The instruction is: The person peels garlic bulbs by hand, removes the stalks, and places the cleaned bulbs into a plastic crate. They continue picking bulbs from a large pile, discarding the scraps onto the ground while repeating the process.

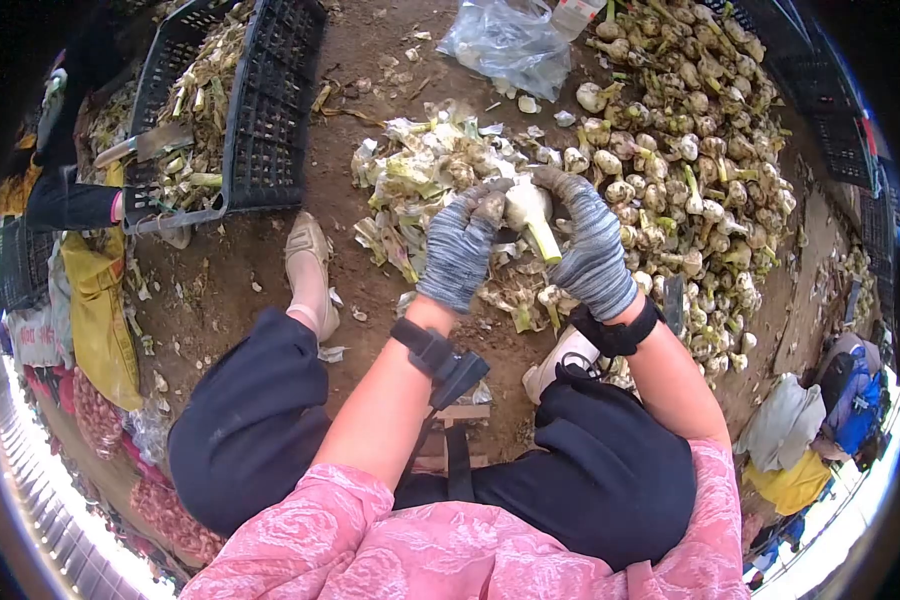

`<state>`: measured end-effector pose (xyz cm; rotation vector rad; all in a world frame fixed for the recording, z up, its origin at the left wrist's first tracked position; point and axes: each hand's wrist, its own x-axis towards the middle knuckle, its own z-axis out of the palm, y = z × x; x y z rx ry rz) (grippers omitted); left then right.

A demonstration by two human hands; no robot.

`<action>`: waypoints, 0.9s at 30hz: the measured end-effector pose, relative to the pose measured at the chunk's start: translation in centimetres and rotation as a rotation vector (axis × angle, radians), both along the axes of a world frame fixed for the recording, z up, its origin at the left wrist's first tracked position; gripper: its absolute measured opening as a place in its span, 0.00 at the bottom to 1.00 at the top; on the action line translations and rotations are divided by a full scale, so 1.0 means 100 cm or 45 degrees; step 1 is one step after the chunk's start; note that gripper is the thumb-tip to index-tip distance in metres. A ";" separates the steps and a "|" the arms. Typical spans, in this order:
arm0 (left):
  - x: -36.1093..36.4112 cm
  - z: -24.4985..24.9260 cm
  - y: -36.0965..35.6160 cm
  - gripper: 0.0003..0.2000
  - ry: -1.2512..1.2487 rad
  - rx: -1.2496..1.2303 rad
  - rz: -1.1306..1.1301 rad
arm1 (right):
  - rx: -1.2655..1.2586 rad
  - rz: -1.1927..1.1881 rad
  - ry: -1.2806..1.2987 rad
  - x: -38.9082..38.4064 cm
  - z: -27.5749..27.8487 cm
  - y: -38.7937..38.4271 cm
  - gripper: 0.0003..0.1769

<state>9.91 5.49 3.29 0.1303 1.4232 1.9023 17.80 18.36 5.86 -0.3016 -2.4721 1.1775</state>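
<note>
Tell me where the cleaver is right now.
In the head view the cleaver lies at upper left on the trimmings in the black crate, just above another person's dark sleeve, well left of the left hand gripping the garlic bulb.

Outdoor garlic-trimming yard (farm or market, can't tell): dirt ground [220, 290], big garlic heap [690, 150], trimmings [420, 170] left of heap, crate [270, 100] further left.

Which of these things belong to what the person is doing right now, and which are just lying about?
In hand:
- left hand and right hand, gloved, both gripping one garlic bulb
- garlic pile
- heap of trimmings under the hands

Lying about:
- plastic bag
- black crate of stalks
- cleaver on the crate
</note>
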 end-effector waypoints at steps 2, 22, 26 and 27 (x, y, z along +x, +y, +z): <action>0.000 0.005 -0.002 0.14 0.050 -0.051 0.012 | 0.008 0.025 0.020 0.000 0.006 0.002 0.26; 0.000 0.006 -0.002 0.14 0.433 -0.185 -0.031 | -0.559 -0.037 -0.117 0.004 -0.002 0.003 0.23; -0.005 0.000 -0.004 0.11 0.072 -0.147 -0.014 | -0.825 -0.038 -0.198 0.008 -0.004 0.006 0.23; -0.005 0.000 -0.004 0.10 0.035 -0.171 -0.029 | -1.054 -0.067 -0.224 0.009 -0.004 0.006 0.24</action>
